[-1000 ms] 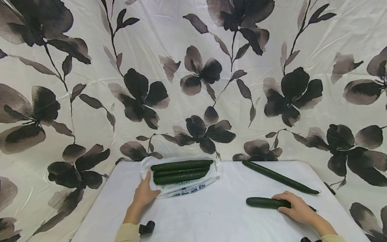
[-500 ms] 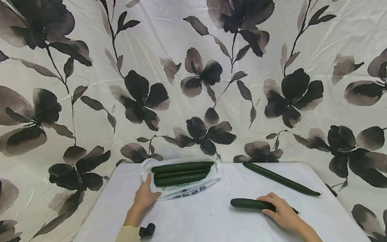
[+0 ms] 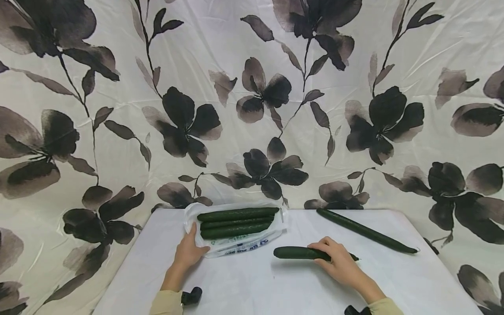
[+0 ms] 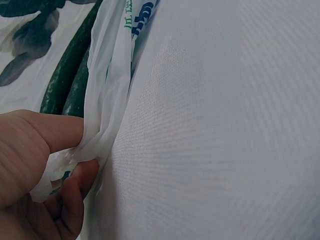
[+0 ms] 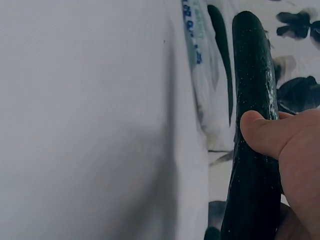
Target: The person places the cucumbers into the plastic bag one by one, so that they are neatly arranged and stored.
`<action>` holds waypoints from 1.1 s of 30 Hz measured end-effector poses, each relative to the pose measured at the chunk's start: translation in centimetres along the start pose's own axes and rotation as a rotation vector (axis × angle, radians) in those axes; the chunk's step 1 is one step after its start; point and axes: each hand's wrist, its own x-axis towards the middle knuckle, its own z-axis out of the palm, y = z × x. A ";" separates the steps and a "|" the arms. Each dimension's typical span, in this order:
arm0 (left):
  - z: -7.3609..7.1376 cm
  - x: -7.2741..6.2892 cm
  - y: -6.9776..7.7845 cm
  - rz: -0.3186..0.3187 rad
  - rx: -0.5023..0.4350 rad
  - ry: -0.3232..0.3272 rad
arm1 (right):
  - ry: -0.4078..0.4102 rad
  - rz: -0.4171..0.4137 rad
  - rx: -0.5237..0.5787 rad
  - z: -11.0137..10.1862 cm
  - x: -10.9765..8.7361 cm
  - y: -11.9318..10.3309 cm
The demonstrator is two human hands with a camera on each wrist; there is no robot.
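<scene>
In the head view my right hand (image 3: 336, 261) grips a dark green cucumber (image 3: 292, 252) near its middle, held over the table right of the bag. The right wrist view shows the thumb (image 5: 262, 132) across its side. My left hand (image 3: 189, 251) is at the left end of a white plastic bag (image 3: 257, 245) with blue and green print. Thumb and fingers pinch the bag's edge (image 4: 102, 112) in the left wrist view. Several cucumbers (image 3: 236, 230) lie side by side in the bag's mouth.
Another long cucumber (image 3: 366, 231) lies slanted at the back right of the white-covered table (image 3: 256, 291). A floral cloth (image 3: 220, 162) hangs behind the table's far edge.
My right hand has carried the cucumber leftward across the table toward the bag, lifting it slightly. The left hand and the bag have stayed in place.
</scene>
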 end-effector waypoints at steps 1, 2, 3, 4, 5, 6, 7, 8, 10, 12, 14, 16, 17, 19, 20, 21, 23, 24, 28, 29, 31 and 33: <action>-0.1 0.0 0.0 0.002 0.002 0.000 | -0.001 0.003 0.001 0.2 0.4 -0.1; -0.1 0.0 0.0 0.001 0.003 -0.002 | -0.004 0.002 0.001 0.4 0.7 -0.3; -0.2 0.0 0.0 -0.001 0.001 -0.007 | -0.006 0.000 -0.002 0.6 1.0 -0.4; -0.2 0.1 0.1 -0.001 -0.001 -0.008 | -0.007 -0.003 -0.004 0.8 1.3 -0.5; -0.2 0.1 0.1 -0.001 0.000 -0.009 | -0.007 -0.007 -0.002 1.0 1.7 -0.6; -0.2 0.1 0.1 0.000 0.002 -0.009 | -0.008 -0.011 -0.002 1.2 2.0 -0.7; -0.2 0.1 0.1 0.000 0.003 -0.008 | -0.008 -0.015 0.004 1.4 2.3 -0.8; -0.2 0.1 0.1 0.000 0.003 -0.010 | -0.009 -0.018 0.006 1.5 2.6 -1.0; -0.2 0.2 0.1 0.001 0.004 -0.007 | -0.011 -0.021 0.017 2.0 3.3 -1.2; -0.1 0.2 0.1 0.000 0.003 -0.007 | -0.010 -0.029 0.024 2.4 3.9 -1.6; -0.1 0.2 0.1 -0.001 0.001 -0.004 | -0.011 -0.040 0.028 2.8 4.5 -1.9; -0.1 0.1 0.1 -0.001 0.000 -0.004 | -0.010 -0.051 0.033 3.3 5.2 -2.3; -0.1 0.1 0.1 0.003 0.000 -0.003 | -0.008 -0.052 0.036 3.5 5.5 -2.5; -0.1 0.2 0.1 0.010 -0.001 -0.002 | -0.006 -0.053 0.054 3.9 6.1 -2.8; -0.1 0.2 0.1 0.005 -0.002 -0.007 | -0.009 -0.052 0.058 4.0 6.4 -3.0; -0.2 0.3 0.1 0.002 -0.001 -0.008 | -0.013 -0.054 0.063 4.2 6.8 -3.2; -0.2 0.3 0.0 -0.006 0.002 -0.012 | -0.018 -0.052 0.079 4.6 7.4 -3.5; -0.2 0.3 0.0 -0.010 0.004 -0.017 | -0.021 -0.054 0.083 4.8 7.7 -3.7; -0.2 0.4 -0.1 -0.006 0.005 -0.025 | -0.024 -0.053 0.100 5.3 8.7 -4.2; -0.2 0.4 -0.1 -0.003 0.003 -0.027 | -0.025 -0.054 0.099 5.4 8.9 -4.3; -0.1 0.3 -0.1 -0.002 0.001 -0.025 | -0.031 -0.056 0.105 5.6 9.3 -4.5; 0.0 0.1 -0.2 -0.001 0.000 -0.023 | -0.044 -0.056 0.101 5.9 9.7 -4.7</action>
